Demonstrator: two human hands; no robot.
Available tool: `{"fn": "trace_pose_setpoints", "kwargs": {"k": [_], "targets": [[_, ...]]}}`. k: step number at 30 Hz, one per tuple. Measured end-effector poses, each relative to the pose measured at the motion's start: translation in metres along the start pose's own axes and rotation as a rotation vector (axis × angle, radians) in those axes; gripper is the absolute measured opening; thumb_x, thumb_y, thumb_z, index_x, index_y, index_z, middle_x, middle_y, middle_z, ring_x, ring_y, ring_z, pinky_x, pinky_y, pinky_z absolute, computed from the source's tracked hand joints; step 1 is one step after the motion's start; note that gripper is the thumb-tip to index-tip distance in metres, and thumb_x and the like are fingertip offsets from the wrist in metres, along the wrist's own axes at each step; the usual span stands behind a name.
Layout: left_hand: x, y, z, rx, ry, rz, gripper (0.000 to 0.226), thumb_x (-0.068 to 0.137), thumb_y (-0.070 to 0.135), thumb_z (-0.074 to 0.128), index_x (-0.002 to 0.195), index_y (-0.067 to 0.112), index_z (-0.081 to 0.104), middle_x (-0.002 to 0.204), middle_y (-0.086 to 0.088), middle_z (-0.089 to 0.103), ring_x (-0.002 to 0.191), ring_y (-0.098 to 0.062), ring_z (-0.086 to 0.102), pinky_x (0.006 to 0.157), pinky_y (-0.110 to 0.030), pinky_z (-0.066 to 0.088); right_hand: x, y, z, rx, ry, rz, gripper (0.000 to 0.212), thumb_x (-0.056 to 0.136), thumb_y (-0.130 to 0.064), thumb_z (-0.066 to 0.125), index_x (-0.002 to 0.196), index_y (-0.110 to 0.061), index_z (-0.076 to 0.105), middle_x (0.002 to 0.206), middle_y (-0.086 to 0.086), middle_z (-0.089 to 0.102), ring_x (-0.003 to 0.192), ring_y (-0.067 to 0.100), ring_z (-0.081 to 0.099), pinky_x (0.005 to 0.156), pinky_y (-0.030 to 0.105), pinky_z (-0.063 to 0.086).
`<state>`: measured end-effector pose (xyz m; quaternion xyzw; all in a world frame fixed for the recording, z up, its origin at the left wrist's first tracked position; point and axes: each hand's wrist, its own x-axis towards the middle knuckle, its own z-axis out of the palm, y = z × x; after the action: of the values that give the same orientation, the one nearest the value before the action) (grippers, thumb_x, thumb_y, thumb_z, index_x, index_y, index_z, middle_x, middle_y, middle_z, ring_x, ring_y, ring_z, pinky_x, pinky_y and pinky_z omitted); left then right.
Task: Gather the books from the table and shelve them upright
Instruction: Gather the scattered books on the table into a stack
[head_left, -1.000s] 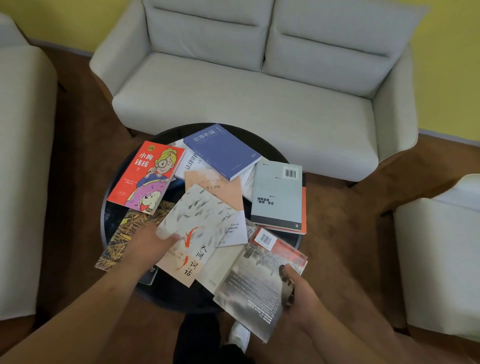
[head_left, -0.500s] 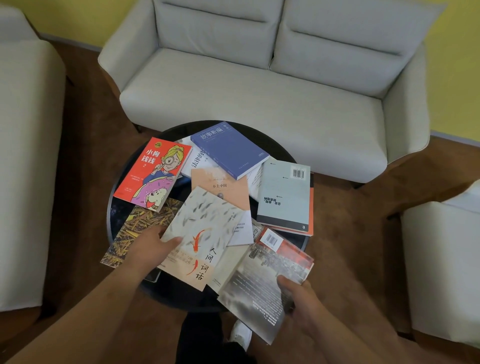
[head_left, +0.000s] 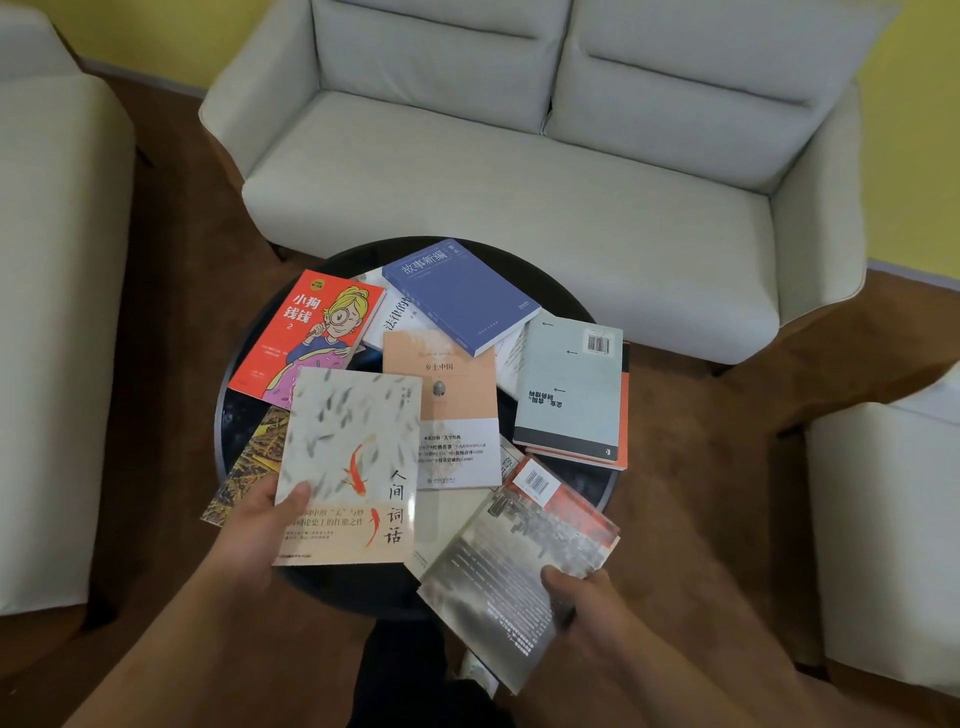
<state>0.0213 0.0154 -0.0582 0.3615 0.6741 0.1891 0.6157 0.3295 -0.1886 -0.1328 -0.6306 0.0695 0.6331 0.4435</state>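
Note:
Several books lie scattered on a round black table (head_left: 566, 296). My left hand (head_left: 260, 525) grips the lower left edge of a cream book with red koi fish (head_left: 353, 462), lifted and tilted above the table's near side. My right hand (head_left: 582, 603) holds a grey photo-cover book with a barcode (head_left: 509, 561) by its lower right edge, off the table's front rim. On the table rest a red cartoon book (head_left: 306, 332), a blue book (head_left: 457, 291), a peach book (head_left: 447, 384), a pale grey-blue book (head_left: 571, 389) and a yellow-brown book (head_left: 249, 467).
A pale grey two-seat sofa (head_left: 519, 156) stands behind the table. An armchair (head_left: 52, 312) is at the left and another seat (head_left: 893, 519) at the right. Brown carpet (head_left: 701, 467) surrounds the table. No shelf is in view.
My left hand has lifted the koi book off the pile and turned it more upright toward me. My right hand keeps its hold on the grey book, raised slightly.

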Motion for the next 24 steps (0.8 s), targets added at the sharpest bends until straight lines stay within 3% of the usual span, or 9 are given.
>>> {"fn": "trace_pose_setpoints", "kwargs": {"k": [2, 6, 9, 12, 14, 17, 20, 22, 24], "targets": [[-0.004, -0.001, -0.001, -0.008, 0.009, -0.003, 0.020, 0.099, 0.020, 0.059, 0.118, 0.014, 0.060, 0.104, -0.019, 0.072, 0.094, -0.043, 0.070, 0.090, -0.061, 0.054, -0.002, 0.002, 0.003, 0.013, -0.001, 0.004, 0.029, 0.097, 0.008, 0.058, 0.125, -0.001, 0.057, 0.099, 0.017, 0.078, 0.086, 0.032, 0.077, 0.072, 0.046, 0.062], [-0.003, -0.007, -0.003, 0.017, 0.026, -0.010, 0.010, 0.098, 0.021, 0.060, 0.107, 0.019, 0.063, 0.102, -0.017, 0.074, 0.092, -0.043, 0.071, 0.090, -0.064, 0.054, -0.002, -0.001, -0.001, -0.042, 0.040, 0.051, 0.041, 0.091, -0.013, 0.074, 0.129, -0.006, 0.059, 0.116, 0.020, 0.074, 0.104, 0.040, 0.071, 0.086, 0.055, 0.059], [0.000, -0.014, -0.006, 0.006, 0.018, -0.024, 0.023, 0.098, 0.021, 0.060, 0.120, 0.014, 0.063, 0.105, -0.018, 0.075, 0.094, -0.043, 0.072, 0.089, -0.065, 0.053, -0.002, -0.011, -0.001, 0.002, 0.112, 0.041, 0.042, 0.092, -0.023, 0.072, 0.128, -0.003, 0.062, 0.115, 0.024, 0.073, 0.104, 0.044, 0.071, 0.092, 0.061, 0.055], [0.001, -0.017, -0.007, -0.009, 0.016, -0.036, 0.027, 0.098, 0.023, 0.060, 0.124, 0.015, 0.061, 0.106, -0.017, 0.075, 0.093, -0.041, 0.072, 0.088, -0.062, 0.055, 0.001, -0.018, -0.001, -0.027, 0.292, -0.036, 0.046, 0.093, -0.026, 0.072, 0.130, -0.005, 0.054, 0.118, 0.022, 0.070, 0.100, 0.042, 0.070, 0.075, 0.048, 0.061], [-0.001, -0.017, -0.006, -0.026, 0.022, -0.036, 0.024, 0.098, 0.022, 0.060, 0.121, 0.016, 0.061, 0.105, -0.016, 0.074, 0.091, -0.040, 0.072, 0.088, -0.060, 0.056, -0.008, -0.023, 0.004, -0.263, 0.437, -0.110, 0.057, 0.088, -0.040, 0.074, 0.131, -0.012, 0.049, 0.125, 0.016, 0.065, 0.104, 0.035, 0.068, 0.075, 0.045, 0.059], [-0.004, -0.017, -0.008, -0.051, 0.043, -0.026, 0.014, 0.098, 0.020, 0.059, 0.113, 0.021, 0.062, 0.101, -0.015, 0.074, 0.088, -0.039, 0.072, 0.086, -0.057, 0.057, -0.035, -0.041, 0.022, -0.809, 0.639, -0.403, 0.058, 0.085, -0.043, 0.071, 0.133, -0.014, 0.054, 0.132, 0.006, 0.057, 0.122, 0.027, 0.057, 0.101, 0.046, 0.051], [-0.005, -0.018, -0.013, -0.045, 0.065, -0.024, 0.021, 0.098, 0.022, 0.060, 0.119, 0.019, 0.062, 0.103, -0.015, 0.074, 0.090, -0.038, 0.072, 0.087, -0.058, 0.056, -0.049, -0.072, 0.067, -0.927, 0.391, -0.624, 0.025, 0.094, -0.024, 0.066, 0.119, -0.020, 0.064, 0.113, -0.005, 0.059, 0.108, 0.016, 0.062, 0.082, 0.029, 0.055], [-0.003, -0.019, -0.015, -0.027, 0.071, -0.020, 0.024, 0.098, 0.023, 0.061, 0.121, 0.017, 0.061, 0.103, -0.014, 0.074, 0.089, -0.036, 0.073, 0.084, -0.056, 0.058, -0.040, -0.092, 0.101, -0.887, 0.178, -0.547, 0.029, 0.096, -0.020, 0.062, 0.125, -0.020, 0.061, 0.111, -0.005, 0.059, 0.097, 0.013, 0.063, 0.066, 0.026, 0.058], [-0.001, -0.019, -0.016, -0.018, 0.075, -0.020, 0.025, 0.098, 0.023, 0.061, 0.122, 0.015, 0.060, 0.102, -0.013, 0.074, 0.088, -0.034, 0.072, 0.081, -0.052, 0.059, -0.021, -0.109, 0.131, -0.935, 0.092, -0.482, 0.040, 0.098, -0.019, 0.058, 0.138, -0.015, 0.053, 0.117, -0.003, 0.056, 0.096, 0.016, 0.060, 0.066, 0.024, 0.052]]}}
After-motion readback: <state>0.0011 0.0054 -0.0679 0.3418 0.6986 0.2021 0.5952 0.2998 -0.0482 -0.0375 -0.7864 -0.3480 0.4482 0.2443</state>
